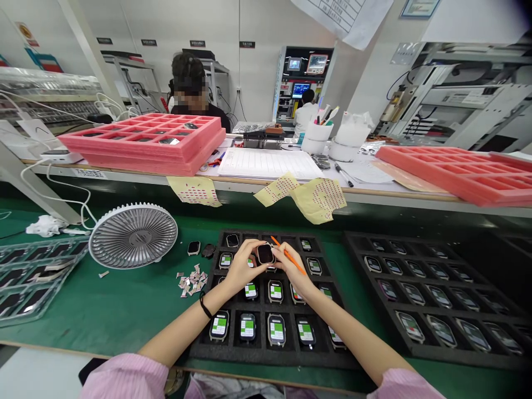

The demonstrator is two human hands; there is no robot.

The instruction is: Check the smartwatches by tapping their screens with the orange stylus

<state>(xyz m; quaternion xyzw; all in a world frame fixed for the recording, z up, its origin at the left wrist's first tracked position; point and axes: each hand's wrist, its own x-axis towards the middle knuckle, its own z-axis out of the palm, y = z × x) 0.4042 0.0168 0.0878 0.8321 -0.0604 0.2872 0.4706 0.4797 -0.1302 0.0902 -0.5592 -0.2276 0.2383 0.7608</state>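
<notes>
Above a black foam tray (266, 353), my left hand (244, 265) grips a smartwatch case (265, 254) with a dark screen. The fingers of my right hand (293, 270) are closed around an orange pen-like tool (296, 259), close against the right side of the same watch. The tray's compartments hold more watches, many with green and white screens, such as the watch (276, 330) in the front row. Both forearms cover some compartments. Left of the tray, a dark-screened watch (194, 247) and a black watch part (208, 251) lie on the green mat.
A second black foam tray (419, 348) with watches lies at right. Small scraps (192, 281), a white round fan (139, 235) and a clear plastic tray (31, 318) are at left. Pink foam trays (183, 158) and a paper form (270, 162) sit on the raised shelf. People work beyond.
</notes>
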